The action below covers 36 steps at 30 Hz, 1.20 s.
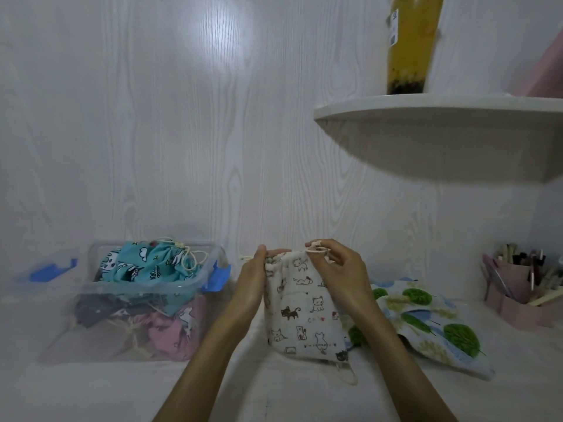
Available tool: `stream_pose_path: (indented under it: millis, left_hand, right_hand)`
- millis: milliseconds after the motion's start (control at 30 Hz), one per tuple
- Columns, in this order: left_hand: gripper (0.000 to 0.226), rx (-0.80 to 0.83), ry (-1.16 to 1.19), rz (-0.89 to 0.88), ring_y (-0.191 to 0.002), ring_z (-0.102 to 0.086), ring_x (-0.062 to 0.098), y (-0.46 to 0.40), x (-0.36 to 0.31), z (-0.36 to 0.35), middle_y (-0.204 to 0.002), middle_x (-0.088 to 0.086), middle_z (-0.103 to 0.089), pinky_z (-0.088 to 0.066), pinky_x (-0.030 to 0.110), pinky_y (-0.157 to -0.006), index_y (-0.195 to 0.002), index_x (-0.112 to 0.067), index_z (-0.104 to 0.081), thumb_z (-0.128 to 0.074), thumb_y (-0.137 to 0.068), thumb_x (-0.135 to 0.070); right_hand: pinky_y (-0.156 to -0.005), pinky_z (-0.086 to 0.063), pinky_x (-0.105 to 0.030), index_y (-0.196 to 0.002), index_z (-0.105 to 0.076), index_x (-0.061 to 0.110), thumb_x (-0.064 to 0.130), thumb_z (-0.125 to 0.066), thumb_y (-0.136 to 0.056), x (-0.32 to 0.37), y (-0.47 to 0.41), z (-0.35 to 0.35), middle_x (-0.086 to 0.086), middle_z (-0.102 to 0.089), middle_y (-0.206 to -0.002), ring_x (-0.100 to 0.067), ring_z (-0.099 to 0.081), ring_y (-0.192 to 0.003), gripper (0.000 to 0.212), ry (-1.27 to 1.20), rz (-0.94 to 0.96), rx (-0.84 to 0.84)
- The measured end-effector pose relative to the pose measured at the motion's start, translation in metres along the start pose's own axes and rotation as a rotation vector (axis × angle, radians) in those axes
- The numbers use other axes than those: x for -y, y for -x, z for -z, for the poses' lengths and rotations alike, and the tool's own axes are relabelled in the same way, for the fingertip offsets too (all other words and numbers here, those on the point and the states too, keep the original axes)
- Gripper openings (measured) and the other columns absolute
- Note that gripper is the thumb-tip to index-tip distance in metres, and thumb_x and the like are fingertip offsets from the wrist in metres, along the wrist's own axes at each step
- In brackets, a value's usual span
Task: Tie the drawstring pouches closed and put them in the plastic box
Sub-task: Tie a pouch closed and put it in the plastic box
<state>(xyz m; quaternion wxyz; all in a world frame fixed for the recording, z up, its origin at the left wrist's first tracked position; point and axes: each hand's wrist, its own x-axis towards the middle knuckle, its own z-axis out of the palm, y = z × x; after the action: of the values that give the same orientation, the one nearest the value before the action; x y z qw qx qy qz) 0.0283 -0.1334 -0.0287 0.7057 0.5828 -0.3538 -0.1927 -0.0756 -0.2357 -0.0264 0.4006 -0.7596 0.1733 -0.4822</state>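
Cotton cat-print pouch point(304, 309), right of the plastic box point(146, 287), may stay gaping if our left hand point(251, 281) and right hand point(338, 269), pinching its cords, pull unevenly.

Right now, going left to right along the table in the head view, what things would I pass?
Blue-clipped lid → plastic box of pouches → left hand → cat pouch → right hand → tree pouch → pink pen holder.

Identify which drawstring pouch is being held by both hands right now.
The white cat-print pouch, gripped at its top by the left hand and right hand. The tree-print pouch lies untouched; the teal one sits in the box.
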Motion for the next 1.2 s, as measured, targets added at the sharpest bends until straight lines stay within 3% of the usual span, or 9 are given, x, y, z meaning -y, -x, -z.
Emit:
stream_pose_path:
  millis: [100,233,533,600,667,767,867,967,1200]
  left_hand:
    - [0.045,0.004,-0.170,-0.075,-0.089,-0.061,0.009,-0.007,0.009,0.007,-0.085,-0.010,-0.066,-0.047,0.023,-0.079,-0.090,-0.029,-0.064,-0.021,-0.104,-0.032]
    - [0.043,-0.059,-0.389,-0.151,-0.089,-0.062,0.013,-0.016,0.017,0.015,-0.087,-0.006,-0.066,-0.048,0.032,-0.087,-0.089,-0.025,-0.063,-0.024,-0.103,-0.035]
    - [0.042,-0.080,0.561,-0.016,-0.079,-0.069,0.007,-0.022,-0.001,0.027,-0.076,-0.003,-0.074,-0.050,0.022,-0.084,-0.090,-0.009,-0.061,-0.025,-0.104,-0.026]
    - [0.041,-0.110,0.619,0.005,-0.058,-0.065,0.006,-0.025,-0.004,0.022,-0.055,-0.005,-0.065,-0.053,0.022,-0.071,-0.080,-0.008,-0.057,-0.029,-0.104,-0.026]
    - [0.048,-0.081,0.240,-0.097,-0.044,-0.053,0.002,-0.027,-0.002,0.021,-0.045,-0.009,-0.052,-0.048,0.021,-0.058,-0.075,-0.010,-0.060,-0.026,-0.104,-0.028]
    - [0.050,0.104,-0.573,-0.336,-0.072,-0.050,-0.005,-0.021,0.016,0.023,-0.072,-0.014,-0.055,-0.041,0.026,-0.074,-0.084,-0.019,-0.068,-0.026,-0.101,-0.041]
    - [0.062,0.211,-1.028,-0.440,-0.075,-0.051,0.008,-0.018,0.030,0.031,-0.076,-0.005,-0.054,-0.043,0.031,-0.076,-0.079,-0.014,-0.064,-0.027,-0.090,-0.061]
    - [0.049,0.245,-1.173,-0.442,-0.079,-0.049,0.012,-0.016,0.032,0.037,-0.076,-0.004,-0.051,-0.041,0.033,-0.078,-0.070,-0.019,-0.061,-0.034,-0.095,-0.051]
    - [0.048,0.244,-0.869,-0.318,-0.062,-0.042,0.013,-0.020,0.036,0.038,-0.065,-0.002,-0.041,-0.038,0.035,-0.066,-0.058,-0.013,-0.039,-0.046,-0.094,-0.046]
  right_hand:
    - [-0.071,-0.052,-0.013,-0.081,-0.070,0.024,0.030,-0.056,-0.092,-0.004,-0.003,0.013,0.008,-0.071,-0.083,-0.007,-0.065,-0.081,0.018,-0.094,-0.111,-0.067]
    - [-0.090,-0.051,-0.030,-0.099,-0.072,0.012,0.033,-0.051,-0.094,-0.013,-0.010,0.032,-0.005,-0.073,-0.101,-0.017,-0.067,-0.098,0.030,-0.407,-0.366,-0.052]
    - [-0.097,-0.048,-0.036,-0.084,-0.063,0.009,0.020,-0.051,-0.095,-0.012,-0.014,0.059,-0.001,-0.072,-0.071,-0.013,-0.071,-0.064,0.019,-1.338,-0.591,-0.244]
    - [-0.090,-0.053,-0.032,-0.076,-0.059,0.011,0.021,-0.050,-0.096,-0.008,-0.014,0.057,0.002,-0.062,-0.063,-0.011,-0.064,-0.055,0.024,-1.270,-0.539,-0.204]
    - [-0.072,-0.054,-0.030,-0.071,-0.053,0.011,0.020,-0.043,-0.097,-0.005,-0.012,0.053,0.002,-0.045,-0.052,-0.010,-0.045,-0.046,0.029,-1.140,-0.503,-0.133]
    - [-0.044,-0.032,-0.022,-0.066,-0.045,0.010,0.014,-0.038,-0.091,-0.004,-0.013,0.042,0.004,-0.028,-0.044,-0.008,-0.022,-0.037,0.026,-0.781,-0.498,-0.015]
    - [-0.043,-0.030,-0.021,-0.065,-0.045,0.012,0.015,-0.049,-0.091,-0.011,-0.007,0.033,0.002,-0.042,-0.050,-0.009,-0.034,-0.041,0.026,-0.027,-0.309,0.130]
    - [-0.057,-0.042,-0.025,-0.077,-0.064,0.022,0.046,-0.057,-0.087,-0.023,0.005,0.029,0.001,-0.064,-0.072,-0.010,-0.054,-0.059,0.027,0.490,-0.075,0.349]
    - [-0.050,-0.036,-0.024,-0.058,-0.062,0.012,0.062,-0.055,-0.081,-0.022,0.008,0.030,0.004,-0.045,-0.046,-0.007,-0.040,-0.041,0.056,0.554,-0.079,0.475]
